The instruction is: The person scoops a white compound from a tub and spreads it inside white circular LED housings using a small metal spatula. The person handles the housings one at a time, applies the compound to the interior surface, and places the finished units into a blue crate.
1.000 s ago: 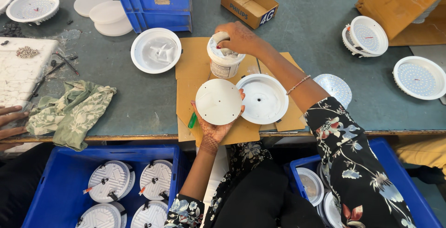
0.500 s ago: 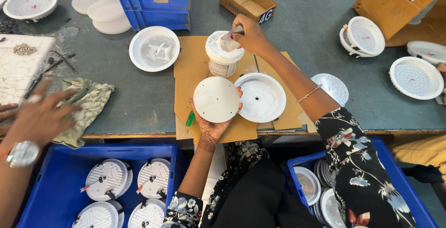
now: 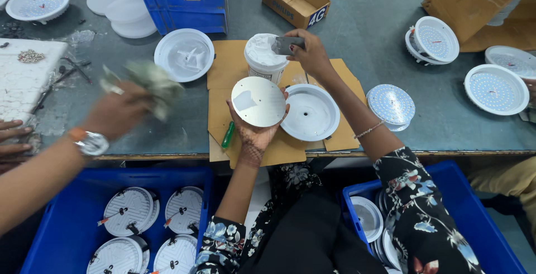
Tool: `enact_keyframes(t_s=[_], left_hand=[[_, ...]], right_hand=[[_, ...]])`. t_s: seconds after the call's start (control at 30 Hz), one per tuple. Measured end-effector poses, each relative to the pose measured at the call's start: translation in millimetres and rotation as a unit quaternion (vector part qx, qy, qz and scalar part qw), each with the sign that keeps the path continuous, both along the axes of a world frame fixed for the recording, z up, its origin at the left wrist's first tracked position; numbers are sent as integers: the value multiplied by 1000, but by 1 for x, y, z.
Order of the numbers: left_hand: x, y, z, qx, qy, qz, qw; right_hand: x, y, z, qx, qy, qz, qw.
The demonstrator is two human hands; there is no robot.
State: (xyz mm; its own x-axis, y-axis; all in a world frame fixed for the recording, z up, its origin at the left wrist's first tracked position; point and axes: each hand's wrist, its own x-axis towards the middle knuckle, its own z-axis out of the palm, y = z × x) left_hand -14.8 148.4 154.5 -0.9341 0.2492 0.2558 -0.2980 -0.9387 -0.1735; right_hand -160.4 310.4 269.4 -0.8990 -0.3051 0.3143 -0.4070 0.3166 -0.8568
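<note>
black floral sleeves, thin wrist bangle (image 3: 371, 130), patterned hand markings

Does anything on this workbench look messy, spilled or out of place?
Little stands out. The disc in the left hand has a paste smear on one side. Another person's hand waves a rag, blurred. A green tool lies on the cardboard.

We note round metal disc (image 3: 258, 101) held flat above bench, white smear at left; grey scraper (image 3: 288, 45) over open white paste tub (image 3: 266, 56).
</note>
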Motion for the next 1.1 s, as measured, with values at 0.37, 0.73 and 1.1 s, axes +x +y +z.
enact_keyframes(t_s=[0.37,0.73,1.1], left_hand=[[6,15,7,-31,-9,16,999],[53,38,21,-117,5,70,991],[60,29,23,-191,32,74,978]], right_hand=[[98,18,-35,-118,9,-16,993],[228,-30,-38,102,144,-102,979],[233,13,1,62,92,-131,985]])
